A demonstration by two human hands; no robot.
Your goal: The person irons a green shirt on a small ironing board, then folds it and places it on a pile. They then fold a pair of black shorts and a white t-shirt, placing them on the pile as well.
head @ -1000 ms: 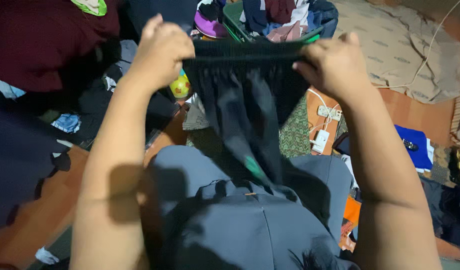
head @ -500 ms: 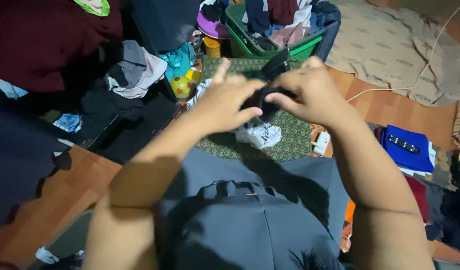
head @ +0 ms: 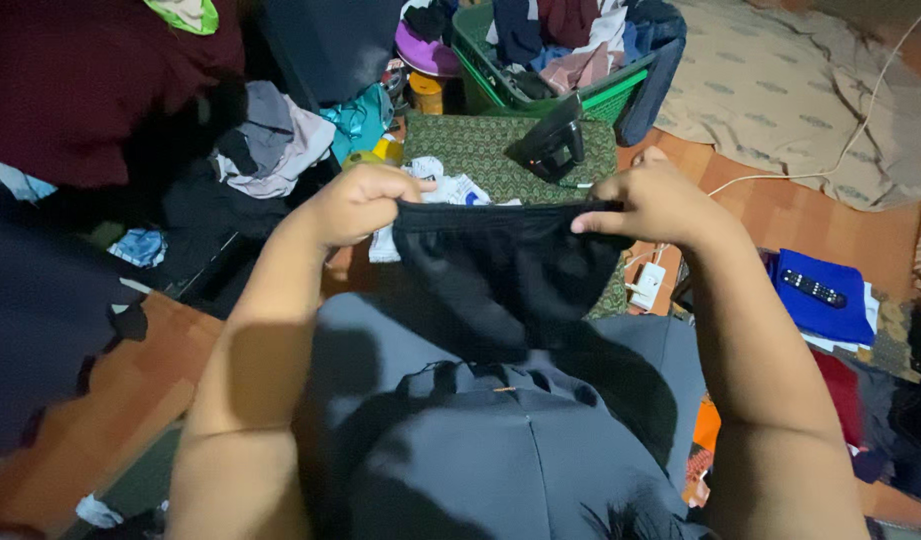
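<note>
Left hand, right hand, raised apart, pinching black garment taut

The room is dim, with a warm light that falls from above and behind the person. The forearms are lit brightly, and soft shadows lie on the grey garment over the lap. The left edge is almost black. The black cloth shows little detail. The picture is slightly soft, with no glare.
</note>
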